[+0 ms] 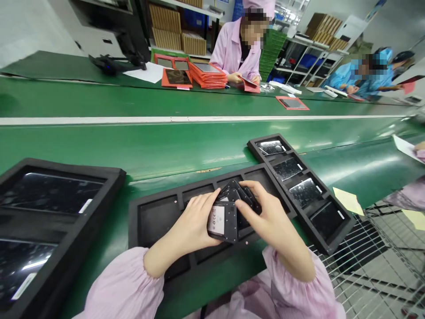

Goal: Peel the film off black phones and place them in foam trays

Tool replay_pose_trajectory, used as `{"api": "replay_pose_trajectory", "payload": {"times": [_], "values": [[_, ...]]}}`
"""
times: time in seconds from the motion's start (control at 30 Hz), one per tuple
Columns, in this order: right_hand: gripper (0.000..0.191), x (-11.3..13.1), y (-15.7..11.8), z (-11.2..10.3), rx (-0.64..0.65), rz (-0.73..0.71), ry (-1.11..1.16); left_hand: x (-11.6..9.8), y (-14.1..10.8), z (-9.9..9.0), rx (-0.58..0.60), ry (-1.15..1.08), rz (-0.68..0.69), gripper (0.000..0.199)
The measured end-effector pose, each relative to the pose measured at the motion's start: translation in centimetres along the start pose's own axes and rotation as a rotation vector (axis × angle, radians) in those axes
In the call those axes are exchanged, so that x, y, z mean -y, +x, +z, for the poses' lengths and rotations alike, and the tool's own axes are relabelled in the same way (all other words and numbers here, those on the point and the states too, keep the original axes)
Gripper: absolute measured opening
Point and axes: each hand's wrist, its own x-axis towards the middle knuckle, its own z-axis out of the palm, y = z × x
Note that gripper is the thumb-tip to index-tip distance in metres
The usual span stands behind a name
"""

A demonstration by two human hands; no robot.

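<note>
My left hand (199,217) is closed around the lower left of several dark phone bodies (231,221), which show white battery labels and small screws at their edges. My right hand (262,210) grips the upper right of the same loosely fanned bunch, thumb on top and fingers curled round the far edge. Both hands hold the bunch above a black compartment tray (156,197), whose visible left compartments contain nothing. The compartments directly beneath the hands are partly hidden.
At right, a narrow black tray (328,195) holds several dark screens. A larger black tray (114,177) with dark panels stands left. Across the green bench (159,141), a person in pink handles a red-edged piece beside a red stack (207,76). A wire rack (352,266) sits lower right.
</note>
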Motion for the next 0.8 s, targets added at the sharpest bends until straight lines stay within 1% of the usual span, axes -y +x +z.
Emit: {"api": "replay_pose_trajectory", "payload": {"times": [0.07,0.13,0.2,0.27,0.33,0.4,0.47,0.53,0.57,0.6,0.7,0.73,0.77,0.8], "values": [[0.061,1.5,-1.5,0.5,0.059,-0.097,0.03,-0.5,-0.4,-0.8,-0.084,-0.009,0.068,0.102],[0.081,2.2,-2.7,1.0,0.14,-0.155,0.09,-0.8,-0.7,-1.7,-0.162,-0.025,0.116,0.098],[0.097,2.0,-3.3,1.6,0.21,-0.204,0.148,-1.0,-0.9,-2.7,-0.228,-0.046,0.13,0.094],[0.106,1.3,-3.1,2.2,0.255,-0.243,0.165,-1.1,-1.0,-3.3,-0.267,-0.078,0.117,0.087],[0.116,0.3,-2.0,3.0,0.292,-0.256,0.178,-1.4,-1.0,-3.8,-0.267,-0.141,0.113,0.083],[0.131,-0.9,-0.5,3.9,0.374,-0.293,0.211,-1.8,-0.9,-4.2,-0.229,-0.218,0.131,0.082],[0.144,-2.0,1.1,5.0,0.498,-0.39,0.22,-2.4,-0.9,-4.9,-0.162,-0.26,0.134,0.082],[0.151,-2.8,2.5,6.1,0.594,-0.498,0.202,-2.8,-1.1,-5.9,-0.11,-0.249,0.092,0.082],[0.151,-3.0,3.1,6.8,0.608,-0.549,0.2,-3.0,-1.2,-6.5,-0.089,-0.229,0.061,0.082],[0.152,-3.2,3.5,7.5,0.588,-0.605,0.22,-3.2,-1.3,-7.0,-0.075,-0.204,0.036,0.082],[0.146,-3.6,4.2,9.4,0.434,-0.781,0.343,-3.4,-1.8,-8.2,-0.071,-0.118,0.012,0.085],[0.144,-3.8,4.3,9.9,0.399,-0.809,0.377,-3.4,-1.9,-8.3,-0.078,-0.095,0.014,0.086],[0.142,-4.0,4.3,10.3,0.388,-0.795,0.392,-3.5,-1.9,-8.3,-0.098,-0.077,0.017,0.087],[0.141,-4.3,4.2,10.6,0.4,-0.744,0.383,-3.6,-1.9,-8.1,-0.112,-0.067,0.018,0.087]]}}
